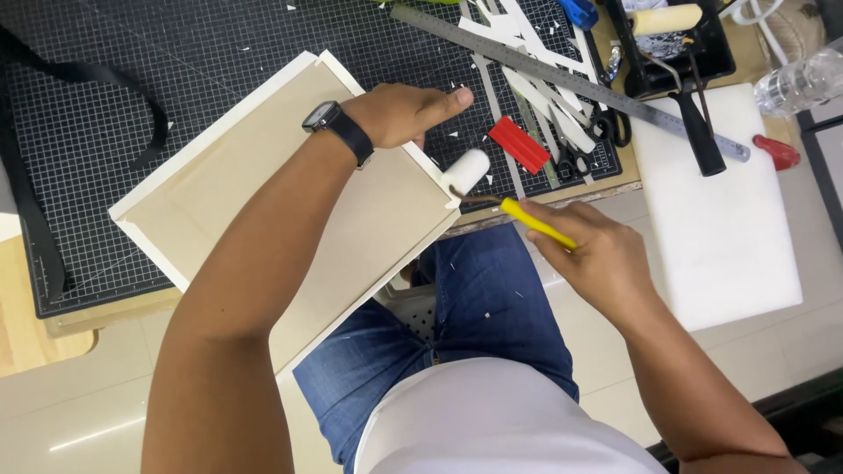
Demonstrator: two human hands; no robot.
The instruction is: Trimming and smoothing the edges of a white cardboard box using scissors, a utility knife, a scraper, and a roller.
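My left hand [404, 114], with a black watch on its wrist, presses down on the far right edge of a tan board [290, 193] that has white paper borders. The board lies tilted on a black cutting mat [176, 61] and juts out over my lap. My right hand [597, 254] grips the yellow handle [537, 224] of a small white foam roller [465, 170]. The roller head touches the board's white right edge, just below my left thumb.
A long steel ruler [571, 83], a red block [519, 144], scissors [606, 132] and white paper strips [527, 44] lie on the mat's right side. A white foam slab [729, 228] sits at right, with a black tray [676, 44] holding another roller behind it. A black strap [35, 202] curls at left.
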